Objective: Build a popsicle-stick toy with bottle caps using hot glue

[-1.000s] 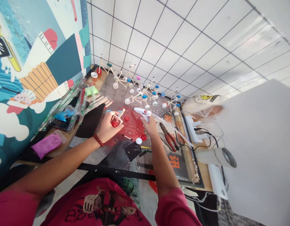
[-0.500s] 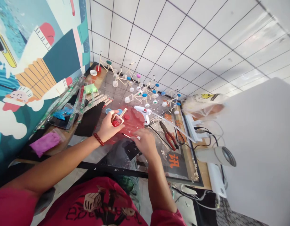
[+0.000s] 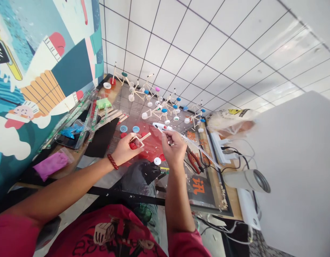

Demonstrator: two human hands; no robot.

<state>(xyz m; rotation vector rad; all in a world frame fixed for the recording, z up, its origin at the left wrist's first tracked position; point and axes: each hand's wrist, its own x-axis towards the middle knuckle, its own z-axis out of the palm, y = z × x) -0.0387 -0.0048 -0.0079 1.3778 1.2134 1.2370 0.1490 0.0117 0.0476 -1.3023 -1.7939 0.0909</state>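
My left hand (image 3: 124,149) is closed around one side of a small frame of pale wooden sticks (image 3: 145,136), one stick of which points up and to the right. Red bottle caps (image 3: 133,145) show behind its fingers. Pinched in my right hand (image 3: 174,147) is a thin stick with a dark tip (image 3: 159,130), angled up to the left. Just beyond that hand lies a white glue gun (image 3: 165,127), partly hidden by it. A white cap (image 3: 157,161) rests on the red mat (image 3: 151,151) below the hands.
Several stick models with cap wheels (image 3: 164,110) stand along the tiled wall. Blue caps (image 3: 136,129) lie left of centre. Red-handled pliers (image 3: 195,160) and cables are at the right, near a grey cylinder (image 3: 245,179). Loose wooden sticks (image 3: 110,117) and a pink bag (image 3: 52,163) lie left.
My right hand has risen from the near side of the mat towards the glue gun, now with the dark-tipped stick. My left hand has shifted slightly, still holding the frame.
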